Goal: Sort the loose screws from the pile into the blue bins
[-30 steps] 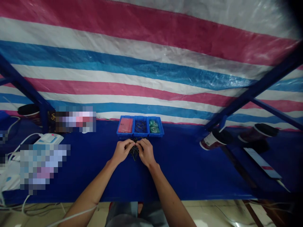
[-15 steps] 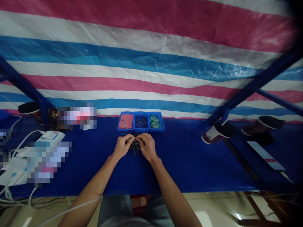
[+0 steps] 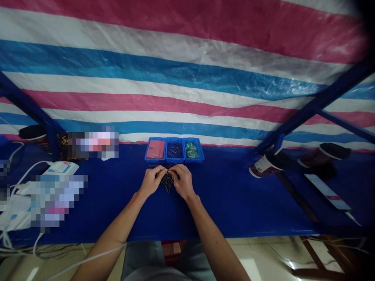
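Note:
A small heap of dark screws (image 3: 168, 183) lies on the blue table, between and under my hands. My left hand (image 3: 151, 179) is closed, thumb and fingers pinched together over the heap's upper part. Opposite it, my right hand (image 3: 182, 178) is pinched in the same way, its fingertips almost meeting the left ones. Whatever sits between the fingertips is too small to make out. Just beyond the hands stand three blue bins: one with a pink packet (image 3: 156, 149), one with more dark screws (image 3: 175, 150), one with green-and-clear pieces (image 3: 191, 150).
At the left lie a white power strip (image 3: 63, 168) and cables. To the right are a tipped paper cup (image 3: 265, 164), another dark-lidded cup (image 3: 320, 154) and a phone (image 3: 328, 191) on a cable. A striped sheet (image 3: 181, 86) hangs behind, with slanted blue frame bars (image 3: 310, 107) at both sides.
The view has shifted very slightly. Both hands stay pinched over the heap, with hardly any visible movement.

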`<state>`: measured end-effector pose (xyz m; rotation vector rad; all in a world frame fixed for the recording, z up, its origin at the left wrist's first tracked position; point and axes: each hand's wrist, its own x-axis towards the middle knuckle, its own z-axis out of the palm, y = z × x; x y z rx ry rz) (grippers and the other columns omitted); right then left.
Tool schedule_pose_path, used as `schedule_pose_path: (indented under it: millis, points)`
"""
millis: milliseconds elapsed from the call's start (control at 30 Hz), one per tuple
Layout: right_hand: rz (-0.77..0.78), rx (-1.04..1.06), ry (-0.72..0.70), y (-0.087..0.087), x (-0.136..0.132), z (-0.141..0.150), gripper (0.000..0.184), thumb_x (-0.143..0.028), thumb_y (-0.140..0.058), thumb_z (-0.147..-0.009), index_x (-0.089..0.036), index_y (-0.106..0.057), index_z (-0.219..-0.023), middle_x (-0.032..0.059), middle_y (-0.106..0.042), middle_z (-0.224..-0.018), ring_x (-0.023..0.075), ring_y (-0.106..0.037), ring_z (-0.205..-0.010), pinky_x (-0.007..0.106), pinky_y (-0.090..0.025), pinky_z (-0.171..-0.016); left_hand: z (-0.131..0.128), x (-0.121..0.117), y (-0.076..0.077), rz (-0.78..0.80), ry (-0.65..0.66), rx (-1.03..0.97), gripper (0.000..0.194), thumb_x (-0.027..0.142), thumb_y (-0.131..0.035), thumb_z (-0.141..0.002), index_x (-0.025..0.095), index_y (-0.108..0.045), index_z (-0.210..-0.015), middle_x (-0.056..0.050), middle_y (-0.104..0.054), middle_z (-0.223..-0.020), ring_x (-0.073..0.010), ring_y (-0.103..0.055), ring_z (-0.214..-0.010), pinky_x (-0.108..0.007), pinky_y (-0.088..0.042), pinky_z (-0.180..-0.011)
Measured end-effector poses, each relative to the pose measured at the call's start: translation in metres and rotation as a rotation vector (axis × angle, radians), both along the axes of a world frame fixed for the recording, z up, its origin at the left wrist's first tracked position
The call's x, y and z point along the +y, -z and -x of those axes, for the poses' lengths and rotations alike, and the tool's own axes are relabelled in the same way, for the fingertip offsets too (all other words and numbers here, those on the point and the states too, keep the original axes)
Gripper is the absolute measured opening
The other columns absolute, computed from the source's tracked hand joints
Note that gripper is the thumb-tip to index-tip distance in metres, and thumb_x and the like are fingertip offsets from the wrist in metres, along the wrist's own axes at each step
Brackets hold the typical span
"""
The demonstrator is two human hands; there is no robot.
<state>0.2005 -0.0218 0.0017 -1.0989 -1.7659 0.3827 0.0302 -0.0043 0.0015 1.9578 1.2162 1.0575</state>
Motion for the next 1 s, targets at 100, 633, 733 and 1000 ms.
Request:
schedule_pose_path:
  millis: [100,633,733,1000]
  points:
    - [0.01,-0.031,0.002,-0.001,-0.0005,-0.0005,0.014,-0.023,-0.055,-0.098,-0.022,-0.066,-0.09,0.0048,-0.067,-0.088,0.02,-0.058,-0.084,0.034,-0.044,-0.078,-0.0001,0.0003,0.0005,0.002,0.004,0.0,0.033,0.036,-0.05,-0.097,0.014,-0.066,-0.079,0.003,-0.053,-0.061,-0.0096,-0.043,-0.055,-0.021,-0.032,-0.057]
    - [0.029,-0.046,0.003,0.0009,0.0,-0.0001,0.02,-0.026,-0.051,-0.1,-0.021,-0.065,-0.088,0.0053,-0.066,-0.086,0.0197,-0.057,-0.083,0.034,-0.044,-0.077,-0.0011,-0.0011,-0.002,0.006,-0.002,0.0,0.037,0.039,-0.048,-0.098,0.015,-0.061,-0.073,0.004,-0.048,-0.058,-0.0093,-0.04,-0.053,-0.021,-0.031,-0.055]
    - [0.032,-0.046,0.001,0.0011,0.0001,-0.0003,0.019,-0.026,-0.052,-0.1,-0.021,-0.065,-0.088,0.0051,-0.066,-0.086,0.0197,-0.057,-0.083,0.034,-0.044,-0.077,-0.0011,-0.0013,-0.002,0.007,-0.002,0.002,0.037,0.039,-0.048,-0.097,0.015,-0.061,-0.073,0.004,-0.048,-0.058,-0.0096,-0.041,-0.053,-0.021,-0.031,-0.054]
    - [0.035,-0.04,0.007,0.0022,0.0001,0.0001,0.02,-0.027,-0.052,-0.1,-0.021,-0.066,-0.088,0.0053,-0.066,-0.085,0.0198,-0.058,-0.082,0.034,-0.045,-0.077,-0.0009,-0.0014,-0.0029,0.004,0.001,0.0,0.035,0.037,-0.048,-0.097,0.015,-0.062,-0.074,0.004,-0.052,-0.059,-0.0097,-0.043,-0.053,-0.021,-0.032,-0.055]
